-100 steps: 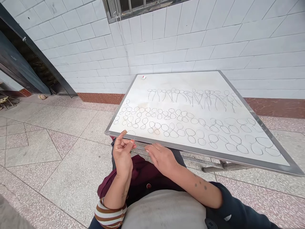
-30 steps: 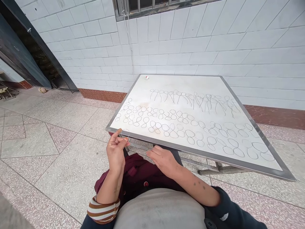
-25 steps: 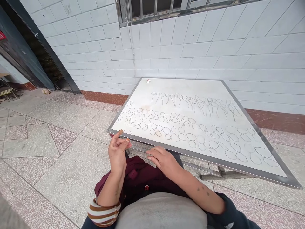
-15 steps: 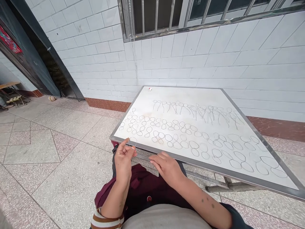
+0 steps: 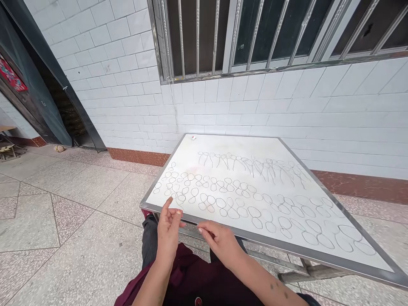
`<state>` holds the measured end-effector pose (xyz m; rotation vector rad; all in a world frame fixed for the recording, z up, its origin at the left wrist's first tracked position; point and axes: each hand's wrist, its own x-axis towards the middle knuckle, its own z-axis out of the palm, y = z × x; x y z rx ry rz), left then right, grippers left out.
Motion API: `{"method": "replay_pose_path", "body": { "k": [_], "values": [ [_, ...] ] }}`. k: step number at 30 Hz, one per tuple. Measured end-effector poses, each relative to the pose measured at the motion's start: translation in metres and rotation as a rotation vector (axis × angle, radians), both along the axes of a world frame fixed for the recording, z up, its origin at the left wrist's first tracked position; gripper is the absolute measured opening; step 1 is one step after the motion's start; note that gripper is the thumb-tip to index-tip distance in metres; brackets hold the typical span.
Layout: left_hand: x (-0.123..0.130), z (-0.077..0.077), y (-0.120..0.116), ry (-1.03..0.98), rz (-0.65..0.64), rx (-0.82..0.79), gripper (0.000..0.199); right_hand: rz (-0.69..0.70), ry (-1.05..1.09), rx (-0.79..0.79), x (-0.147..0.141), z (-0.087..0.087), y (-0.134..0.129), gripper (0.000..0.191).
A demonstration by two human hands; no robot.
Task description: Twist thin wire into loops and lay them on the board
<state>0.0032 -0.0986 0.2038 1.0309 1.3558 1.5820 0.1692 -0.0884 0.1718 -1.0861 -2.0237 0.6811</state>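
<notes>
Close to the near edge of the white table, my left hand (image 5: 168,231) is raised with its index finger extended, while the thumb and other fingers pinch a thin wire that barely shows. My right hand (image 5: 221,244) is closed, thumb against fingertips, on what seems to be the same wire, just right of my left hand. Ahead of both hands, several rows of figure-eight wire loops (image 5: 223,208) lie flat on the table. Farther back lies a row of wires with one loop and two long tails (image 5: 251,165), partly overlapping.
A grey metal rim edges the white table (image 5: 236,144). A small white-and-red object (image 5: 193,138) sits at its far left corner. Behind stands a tiled wall (image 5: 127,80) with a barred window (image 5: 255,34). A wooden support (image 5: 312,272) shows below the table.
The view has tilted up, showing more of the window. The round loop seen by my left fingertips is no longer clearly visible there. Both hands stay close together at the table edge.
</notes>
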Motion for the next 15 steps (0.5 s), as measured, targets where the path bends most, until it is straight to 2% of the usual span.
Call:
{"method": "replay_pose_path", "body": {
  "k": [3, 6, 11, 15],
  "values": [
    [-0.006, -0.009, 0.003, 0.036, -0.002, -0.025, 0.067, -0.063, -0.029, -0.020, 0.003, 0.006, 0.024, 0.023],
    [-0.021, -0.030, -0.003, 0.073, -0.019, -0.104, 0.062, -0.135, -0.155, -0.053, 0.006, 0.016, 0.059, 0.024],
    [-0.061, -0.089, -0.032, 0.122, 0.030, -0.267, 0.065, -0.231, -0.309, -0.102, 0.002, 0.029, 0.139, 0.025],
    [-0.090, -0.134, -0.058, 0.167, 0.188, -0.376, 0.063, -0.287, -0.411, -0.174, -0.009, 0.029, 0.207, 0.025]
  ]
}}
